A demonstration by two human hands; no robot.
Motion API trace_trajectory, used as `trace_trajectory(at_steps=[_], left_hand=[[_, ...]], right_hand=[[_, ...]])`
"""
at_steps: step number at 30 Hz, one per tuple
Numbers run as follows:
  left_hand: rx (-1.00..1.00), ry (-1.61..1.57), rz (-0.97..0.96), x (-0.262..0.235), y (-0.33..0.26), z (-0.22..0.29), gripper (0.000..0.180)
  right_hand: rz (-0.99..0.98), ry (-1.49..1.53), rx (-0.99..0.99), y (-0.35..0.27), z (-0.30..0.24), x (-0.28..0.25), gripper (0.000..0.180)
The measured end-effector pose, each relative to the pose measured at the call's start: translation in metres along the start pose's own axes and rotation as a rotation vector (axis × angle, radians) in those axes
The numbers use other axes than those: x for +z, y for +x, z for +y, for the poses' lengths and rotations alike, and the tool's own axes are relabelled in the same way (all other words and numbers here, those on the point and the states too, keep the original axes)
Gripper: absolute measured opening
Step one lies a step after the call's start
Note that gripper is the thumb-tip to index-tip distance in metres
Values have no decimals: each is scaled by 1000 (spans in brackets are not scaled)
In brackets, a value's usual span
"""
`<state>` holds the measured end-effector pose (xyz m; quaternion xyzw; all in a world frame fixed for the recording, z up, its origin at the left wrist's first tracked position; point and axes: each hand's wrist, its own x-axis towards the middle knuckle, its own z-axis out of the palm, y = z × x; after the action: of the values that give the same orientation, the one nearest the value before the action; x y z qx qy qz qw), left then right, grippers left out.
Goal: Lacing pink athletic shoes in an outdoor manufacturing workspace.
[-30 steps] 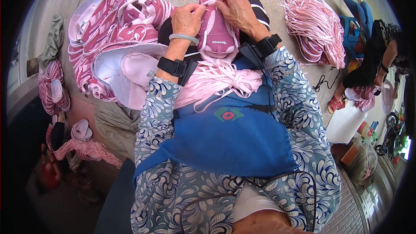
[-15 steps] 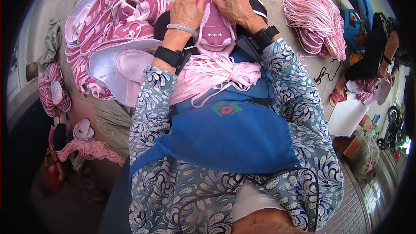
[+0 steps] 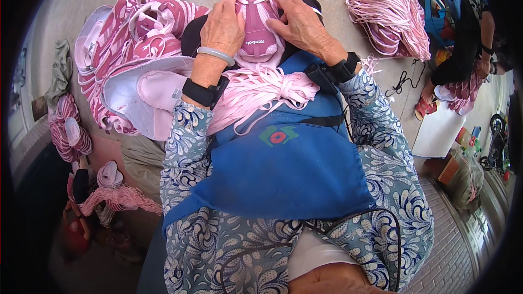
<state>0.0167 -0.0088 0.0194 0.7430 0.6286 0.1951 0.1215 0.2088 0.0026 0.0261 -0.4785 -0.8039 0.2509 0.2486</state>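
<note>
A dark pink and pale pink shoe upper [image 3: 254,24] rests over my lap, its heel end toward me. A thin pale shoelace [image 3: 251,1] runs across its front part. At the left edge of the upper, my left hand [image 3: 223,30] has its fingers closed on the lace. My right hand [image 3: 306,28] grips the lace at the right edge, its thumb lying along the side of the upper; its fingertips are partly hidden. Below the upper, a knotted bundle of pale pink laces [image 3: 261,95] lies on my blue apron [image 3: 289,169].
Stacked pink shoe uppers [image 3: 111,49] stand at my left, a larger pale upper [image 3: 122,95] nearest my left forearm. To the right, a heap of uppers with long laces [image 3: 384,11] lies on the concrete floor [image 3: 327,38]. Other people [image 3: 476,49] sit at the far right and lower left.
My hands were close together over the front of the upper; now they are apart at its two sides, with the lace stretched across. The view has shifted slightly.
</note>
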Motion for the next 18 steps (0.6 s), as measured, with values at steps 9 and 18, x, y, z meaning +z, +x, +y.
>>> trace_trajectory(at_steps=[9,18], left_hand=[[-110,52,-66,16,9,8,42],[-69,-3,217,41,-18,21,47]], right_hand=[[-12,-241,118,13,-17,21,30],[81,-200,48,1,-3,27,41]])
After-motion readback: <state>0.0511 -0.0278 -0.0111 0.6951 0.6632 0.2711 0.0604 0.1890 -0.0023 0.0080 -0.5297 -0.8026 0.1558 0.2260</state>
